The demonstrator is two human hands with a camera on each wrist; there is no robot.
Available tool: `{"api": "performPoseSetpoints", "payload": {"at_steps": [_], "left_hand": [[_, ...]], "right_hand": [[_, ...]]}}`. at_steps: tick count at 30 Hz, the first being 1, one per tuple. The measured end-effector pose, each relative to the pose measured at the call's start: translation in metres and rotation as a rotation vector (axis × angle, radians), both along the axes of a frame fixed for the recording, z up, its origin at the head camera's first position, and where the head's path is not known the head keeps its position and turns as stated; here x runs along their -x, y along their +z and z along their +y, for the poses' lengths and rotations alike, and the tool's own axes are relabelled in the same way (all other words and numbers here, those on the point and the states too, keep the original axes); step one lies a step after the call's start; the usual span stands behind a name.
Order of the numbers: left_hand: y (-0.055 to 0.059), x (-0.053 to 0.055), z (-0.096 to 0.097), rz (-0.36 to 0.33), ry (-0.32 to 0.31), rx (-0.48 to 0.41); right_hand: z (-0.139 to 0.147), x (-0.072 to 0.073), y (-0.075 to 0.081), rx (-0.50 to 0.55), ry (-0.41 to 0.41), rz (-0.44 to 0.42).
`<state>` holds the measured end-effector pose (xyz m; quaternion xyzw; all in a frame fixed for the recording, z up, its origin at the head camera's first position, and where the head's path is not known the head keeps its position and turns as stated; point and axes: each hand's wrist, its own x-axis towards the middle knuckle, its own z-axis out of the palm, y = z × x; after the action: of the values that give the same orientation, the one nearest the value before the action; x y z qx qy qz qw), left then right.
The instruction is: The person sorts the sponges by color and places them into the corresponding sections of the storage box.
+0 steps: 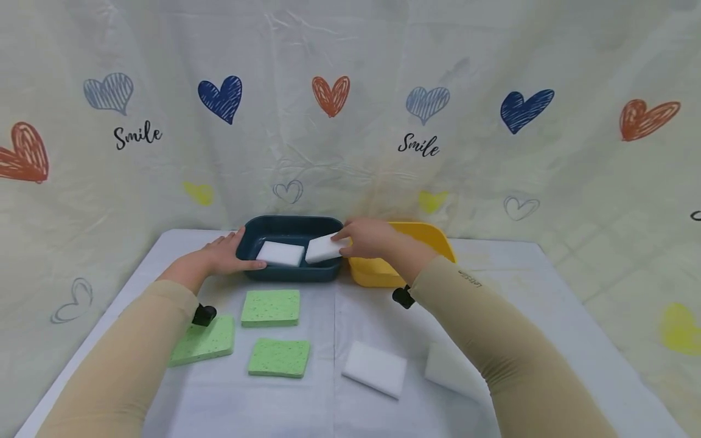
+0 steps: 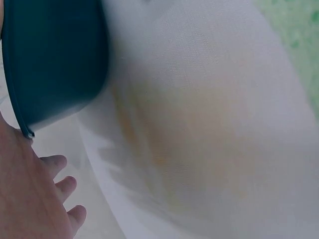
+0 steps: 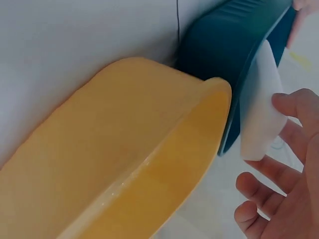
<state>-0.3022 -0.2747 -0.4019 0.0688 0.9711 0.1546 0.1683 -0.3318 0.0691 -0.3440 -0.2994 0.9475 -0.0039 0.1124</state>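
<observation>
My left hand (image 1: 221, 252) rests at the left end of a dark teal basin (image 1: 292, 275), thumb over the front rim and fingers extended along the side. In the left wrist view, three fingertips stick out past the basin's wall. My right hand (image 1: 368, 237) pinches a white sponge block (image 1: 323, 248) between thumb and fingers, tilted over the right part of the basin. The right wrist view shows this block (image 3: 262, 104) just inside the rim. A second white sponge block (image 1: 281, 253) lies inside the basin on the left.
A yellow basin (image 1: 378, 274) stands right beside the teal one, partly behind my right forearm. Three green sponges (image 1: 271, 308) lie on the white-covered table (image 1: 323, 401) at front left, one partly under my left wrist. Two white sponge blocks (image 1: 375, 368) lie at front right.
</observation>
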Motion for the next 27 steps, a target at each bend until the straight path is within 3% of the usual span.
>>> {"api": "performPoseSetpoints", "payload": {"at_steps": [12,19,27], "left_hand": [[0.003,-0.003,0.001,-0.008,0.006,-0.008],[0.004,-0.003,0.002,-0.009,0.012,0.002],[0.001,-0.001,0.001,-0.009,0.016,-0.001]], "right_hand": [[-0.031,0.012,-0.02,-0.113,0.014,-0.018],[-0.037,0.018,-0.029,-0.161,0.059,0.048],[-0.041,0.016,-0.028,-0.14,0.072,0.029]]}}
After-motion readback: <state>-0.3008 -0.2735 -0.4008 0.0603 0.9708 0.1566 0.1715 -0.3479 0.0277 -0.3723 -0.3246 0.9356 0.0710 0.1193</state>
